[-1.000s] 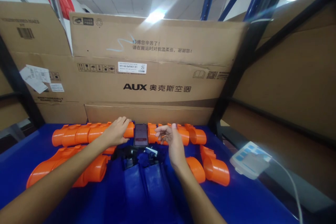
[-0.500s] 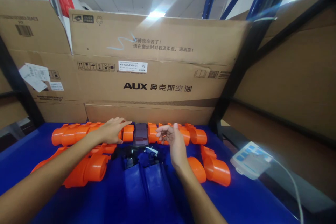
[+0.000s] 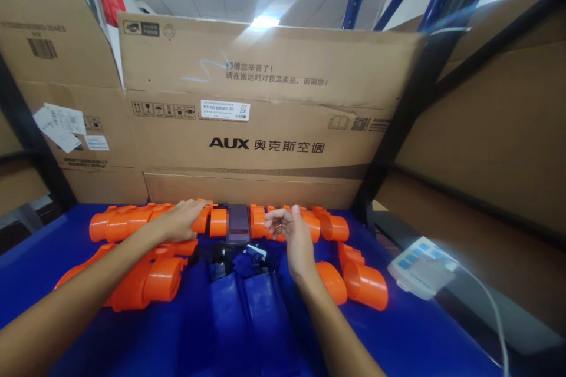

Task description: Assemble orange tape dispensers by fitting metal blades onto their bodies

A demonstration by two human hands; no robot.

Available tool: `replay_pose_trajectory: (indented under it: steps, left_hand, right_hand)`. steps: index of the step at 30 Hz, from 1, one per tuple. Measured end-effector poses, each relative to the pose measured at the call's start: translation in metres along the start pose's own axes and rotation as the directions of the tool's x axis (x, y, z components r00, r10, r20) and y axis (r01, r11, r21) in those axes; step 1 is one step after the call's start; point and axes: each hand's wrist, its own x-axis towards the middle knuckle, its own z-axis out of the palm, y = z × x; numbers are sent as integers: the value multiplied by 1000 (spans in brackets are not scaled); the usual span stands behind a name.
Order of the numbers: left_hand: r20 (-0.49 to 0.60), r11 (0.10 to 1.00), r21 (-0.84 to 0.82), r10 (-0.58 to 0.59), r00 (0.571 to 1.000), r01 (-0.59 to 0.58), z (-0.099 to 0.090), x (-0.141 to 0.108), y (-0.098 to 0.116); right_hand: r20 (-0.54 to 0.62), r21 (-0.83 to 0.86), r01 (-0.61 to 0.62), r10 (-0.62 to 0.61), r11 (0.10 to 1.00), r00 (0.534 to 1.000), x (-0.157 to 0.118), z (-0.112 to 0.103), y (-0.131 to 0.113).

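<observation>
My left hand (image 3: 179,221) lies over the back row of orange rolled plastic bands (image 3: 117,225), fingers stretched out near a band left of the phone. Whether its fingertips touch that band, I cannot tell. A dark smartphone (image 3: 239,224) stands in a gap of this row. My right hand (image 3: 297,242) hovers in front of the bands right of the phone, thumb up, fingers loosely bent and apart, with nothing in it. Between my arms lie two blue strap-like pieces (image 3: 260,300) with dark clips at their far ends.
More orange bands (image 3: 163,280) lie at front left, partly behind my left forearm, and others (image 3: 367,285) at front right. A white box with a cable (image 3: 422,268) sits at the blue table's (image 3: 398,341) right side. Behind the rows rises a cardboard wall (image 3: 265,182).
My left hand has drawn back slightly to the left, uncovering more of the bands beside the phone. My right hand has hardly moved.
</observation>
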Motion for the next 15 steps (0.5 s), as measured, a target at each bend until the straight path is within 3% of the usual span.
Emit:
replay_pose_trajectory:
  steps: [4, 7, 11, 15]
  left_hand:
    - [-48, 999, -11, 45, 998, -46, -19, -2, -4]
    - [-153, 980, -10, 197, 968, -201, -41, -6, -3]
    - [-348, 914, 33, 390, 853, -404, -61, -15, 26]
    - [-464, 805, 48, 542, 701, -591, -49, -28, 80]
  right_hand:
    - [-18, -15, 19, -19, 1000, 1000, 0, 1, 0]
    - [-27, -38, 16, -17, 999, 999, -1, 1, 0]
    - [-40, -114, 25, -29, 993, 999, 0, 2, 2]
    - [-20, -139, -1, -2, 990, 1000, 1, 5, 5]
